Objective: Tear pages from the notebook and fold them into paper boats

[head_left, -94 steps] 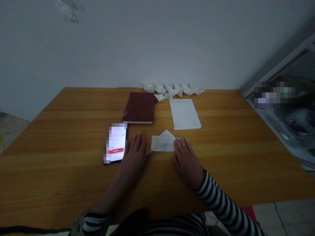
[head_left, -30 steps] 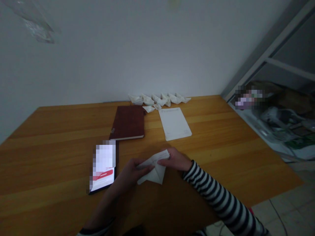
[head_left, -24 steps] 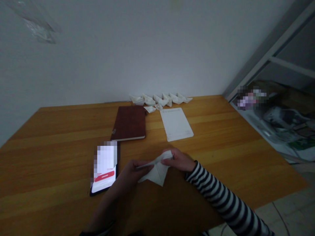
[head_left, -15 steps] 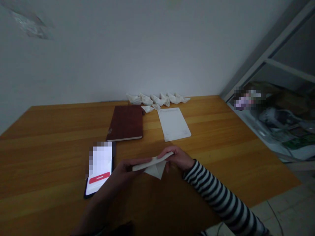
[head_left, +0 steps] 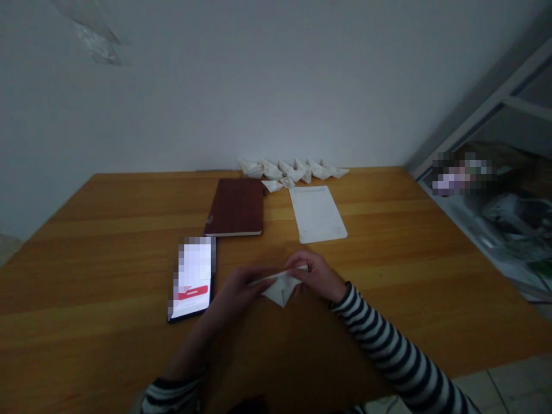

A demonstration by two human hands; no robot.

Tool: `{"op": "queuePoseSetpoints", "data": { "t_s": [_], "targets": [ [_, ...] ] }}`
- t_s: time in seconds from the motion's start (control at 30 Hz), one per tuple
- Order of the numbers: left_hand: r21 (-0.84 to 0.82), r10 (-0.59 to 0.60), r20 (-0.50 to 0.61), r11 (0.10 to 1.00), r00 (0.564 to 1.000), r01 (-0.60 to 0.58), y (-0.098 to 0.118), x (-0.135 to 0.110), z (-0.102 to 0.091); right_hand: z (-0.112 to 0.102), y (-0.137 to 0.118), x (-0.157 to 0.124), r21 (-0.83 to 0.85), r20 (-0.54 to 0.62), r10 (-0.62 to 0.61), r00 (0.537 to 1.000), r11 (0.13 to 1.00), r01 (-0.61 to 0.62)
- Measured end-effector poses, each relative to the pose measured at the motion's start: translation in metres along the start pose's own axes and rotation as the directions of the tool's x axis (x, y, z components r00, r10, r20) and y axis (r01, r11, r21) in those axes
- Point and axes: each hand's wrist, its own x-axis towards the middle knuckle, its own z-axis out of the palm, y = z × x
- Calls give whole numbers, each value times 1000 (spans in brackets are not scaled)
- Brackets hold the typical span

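Observation:
A small folded piece of white paper [head_left: 281,289] is held between both hands above the near middle of the table, its pointed flap hanging down toward me. My left hand [head_left: 246,286] pinches its left end, thumb along the near face. On the right end, my right hand [head_left: 314,274] has its fingers curled round the paper's top edge; some fingertips are hidden behind it. Beyond them stand several folded white paper boats [head_left: 295,170] in a row against the wall. A flat stack of white paper sheets [head_left: 319,214] lies in front of the boats.
A dark red notebook [head_left: 236,207] lies left of the sheets. Nearer me, left of my left hand, is a phone [head_left: 193,279] with a lit screen. All rest on a wooden table [head_left: 107,241]. A shelf rack [head_left: 487,109] holding bags stands at the right.
My view has shifted left, so the table things appear further right. Both hands have drawn closer together on the paper, and its near flap now faces me more fully.

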Motion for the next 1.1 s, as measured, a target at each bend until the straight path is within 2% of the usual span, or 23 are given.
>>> {"op": "queuePoseSetpoints", "data": {
  "t_s": [0.07,0.13,0.2,0.3,0.43,0.5,0.63,0.7,0.93,1.03,1.1],
  "targets": [
    [55,31,98,998,995,-36,1,0,5,6,4,1,-40,-81,-24,996,999,20],
    [49,17,94,999,995,-22,2,0,8,8,7,1,-50,-67,-23,997,999,20],
    [-43,-11,71,999,997,14,3,1,9,6,7,1,-7,-33,-25,999,1000,25],
    [-254,-35,105,965,994,61,3,0,9,1,5,2,128,33,-38,999,991,34],
    [-420,-26,31,907,999,36,5,-2,8,0,1,3,256,-92,-41,995,965,64],
    [-409,-26,11,912,1000,28,5,-2,9,2,-1,3,233,-136,-29,990,971,61],
    [-227,-94,87,967,992,112,4,0,14,11,-2,0,52,-102,-83,991,995,89],
    [-165,-127,84,976,988,139,3,0,16,17,-2,-1,-31,-101,-124,987,992,122],
    [-166,-119,59,978,991,127,5,0,19,27,0,2,19,-148,-96,984,995,100],
    [-147,-73,126,985,989,91,6,0,16,21,1,4,-37,-198,-111,974,994,106],
    [-151,-57,178,985,982,85,4,-1,13,13,0,5,-119,-281,-171,944,983,143]
  ]
}}
